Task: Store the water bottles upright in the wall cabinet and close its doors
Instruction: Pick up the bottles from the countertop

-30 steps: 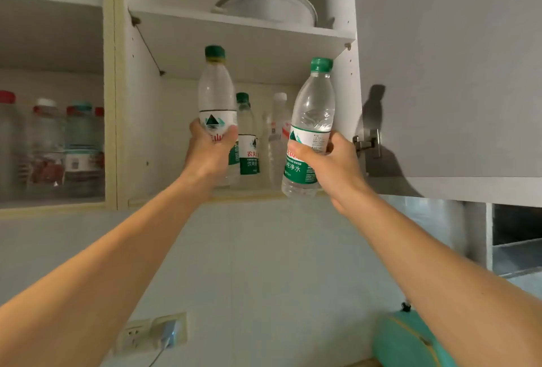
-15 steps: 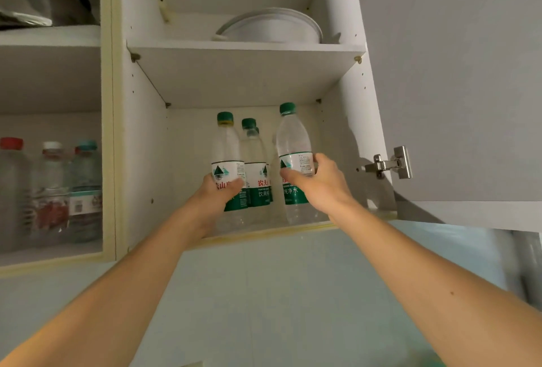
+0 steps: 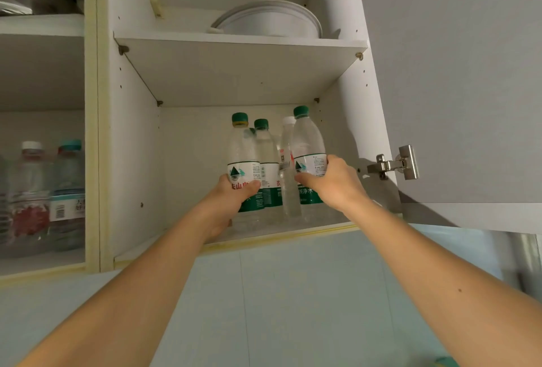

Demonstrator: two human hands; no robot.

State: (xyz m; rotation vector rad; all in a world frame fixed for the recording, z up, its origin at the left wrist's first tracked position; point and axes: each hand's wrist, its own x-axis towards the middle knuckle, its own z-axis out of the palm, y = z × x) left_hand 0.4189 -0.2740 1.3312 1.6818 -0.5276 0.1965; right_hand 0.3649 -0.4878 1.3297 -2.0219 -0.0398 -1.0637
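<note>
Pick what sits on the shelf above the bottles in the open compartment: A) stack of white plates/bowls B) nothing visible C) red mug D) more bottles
A: a stack of white dishes rests on the upper shelf, directly above the bottles that the left hand and right hand grip.

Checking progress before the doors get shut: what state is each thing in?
Left hand: grips green-capped bottle, upright.
Right hand: grips second green-capped bottle, upright.
White-capped bottle: upright on shelf.
Cabinet door: open.
</note>
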